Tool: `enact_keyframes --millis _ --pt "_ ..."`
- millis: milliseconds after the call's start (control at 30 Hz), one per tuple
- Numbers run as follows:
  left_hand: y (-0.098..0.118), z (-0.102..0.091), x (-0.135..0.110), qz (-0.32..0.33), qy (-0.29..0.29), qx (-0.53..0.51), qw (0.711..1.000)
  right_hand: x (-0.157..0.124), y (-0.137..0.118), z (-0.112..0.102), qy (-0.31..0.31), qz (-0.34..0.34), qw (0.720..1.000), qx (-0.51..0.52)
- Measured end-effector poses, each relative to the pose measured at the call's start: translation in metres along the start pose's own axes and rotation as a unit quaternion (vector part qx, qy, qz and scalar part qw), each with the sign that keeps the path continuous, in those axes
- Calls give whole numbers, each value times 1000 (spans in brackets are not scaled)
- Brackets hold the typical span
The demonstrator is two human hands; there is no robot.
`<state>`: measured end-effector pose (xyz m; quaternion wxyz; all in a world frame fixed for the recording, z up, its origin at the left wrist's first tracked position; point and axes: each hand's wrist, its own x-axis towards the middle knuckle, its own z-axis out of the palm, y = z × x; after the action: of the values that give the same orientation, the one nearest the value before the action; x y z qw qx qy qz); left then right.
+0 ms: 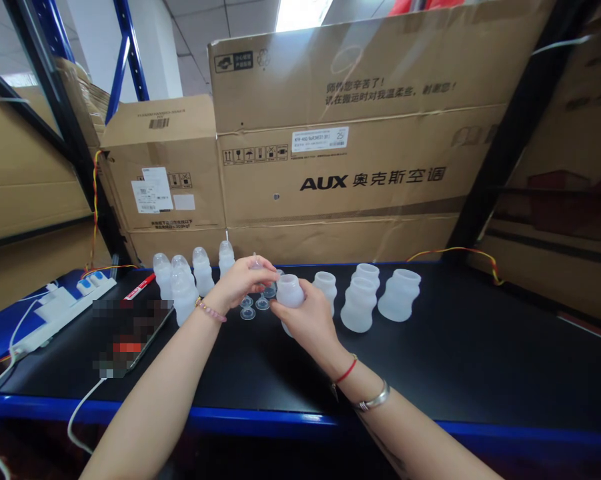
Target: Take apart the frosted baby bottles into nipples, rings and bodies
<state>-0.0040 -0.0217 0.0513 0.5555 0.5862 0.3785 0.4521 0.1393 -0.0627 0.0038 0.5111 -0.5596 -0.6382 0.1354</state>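
My right hand (313, 320) is wrapped round a frosted white bottle (290, 291), held upright with its open mouth facing up. Close to the bottle's left side, my left hand (243, 280) pinches a small clear piece (256, 263) that looks like a bottle nipple; the fingers partly hide it. Below and behind the left fingers, several clear nipples with round flanges (248, 313) lie on the black tabletop (410, 373). Right of my right hand stand several open frosted bottles, among them a wide one (399, 297) and a narrower one (325, 288).
Several bottles with clear domed caps (184, 293) stand at left. Nearby lie a red marker (139, 287) and a phone (135, 340) on a white cable. A power strip (65, 320) runs along the left edge. Cardboard (370, 200) walls off the back.
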Motion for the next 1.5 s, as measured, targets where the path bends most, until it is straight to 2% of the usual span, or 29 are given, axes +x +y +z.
enact_keyframes --millis 67,167,300,400,500,700,767,900,1033,1100,1233,1300,1367,1500 --pt "-2 -2 -1 11 -32 45 998 0 0 0 11 5 1000 -6" --pt "-6 1 -2 53 -58 71 994 1 0 -1 -4 7 1000 -18" --pt "-9 8 -3 91 -52 126 987 2 1 -1 -26 2 999 -41" --pt "-8 8 -4 108 -28 146 983 1 0 -1 -13 -5 998 -53" --pt "-4 3 -3 124 6 137 983 -1 -1 -2 39 7 998 -55" --pt "-2 -8 4 133 143 161 968 -1 2 -3 144 -27 989 -13" --pt "-7 -6 5 121 160 202 959 -1 3 -6 181 -50 982 4" --pt "-20 9 4 105 147 317 931 0 1 -14 262 -90 960 34" --pt "-29 25 2 104 137 347 922 6 1 -23 325 -88 941 43" --pt "-31 31 0 111 129 334 927 10 4 -28 333 -68 940 45" --pt "-36 40 -2 153 74 280 945 14 9 -35 304 -10 951 56" --pt "-37 41 -2 164 56 245 954 14 10 -39 306 -3 951 46" --pt "-37 40 -1 135 58 197 969 12 10 -43 324 -23 946 24" --pt "-35 35 0 -12 82 153 985 9 16 -56 352 -71 933 -28"
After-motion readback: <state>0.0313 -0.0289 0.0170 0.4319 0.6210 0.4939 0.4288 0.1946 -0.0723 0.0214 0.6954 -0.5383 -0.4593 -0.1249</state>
